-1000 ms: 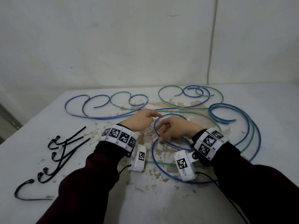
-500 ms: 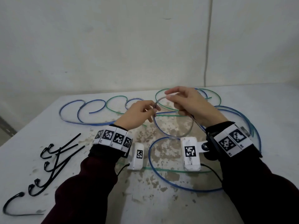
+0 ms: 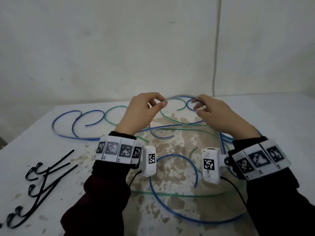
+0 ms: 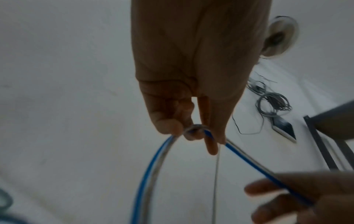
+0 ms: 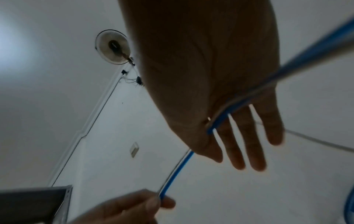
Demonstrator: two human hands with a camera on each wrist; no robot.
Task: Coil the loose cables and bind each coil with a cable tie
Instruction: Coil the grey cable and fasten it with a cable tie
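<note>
A blue cable (image 3: 180, 96) with a clear strand arcs in the air between my two hands over the far middle of the table. My left hand (image 3: 162, 103) pinches it between thumb and fingertips, plainly seen in the left wrist view (image 4: 193, 133). My right hand (image 3: 199, 107) is a short way to the right. In the right wrist view the blue cable (image 5: 249, 97) crosses the palm of my right hand (image 5: 229, 144) and passes under the thumb, while the fingers lie nearly straight. Several black cable ties (image 3: 44, 176) lie at the table's left.
More blue and green cables (image 3: 81, 120) loop across the back of the white table (image 3: 281, 116). A wide blue loop (image 3: 170, 213) and a green strand lie near the front, between my forearms. A wall stands close behind the table.
Both hands have risen and moved toward the far side. My right hand has slid rightward, so a longer arc of blue cable spans between the hands.
</note>
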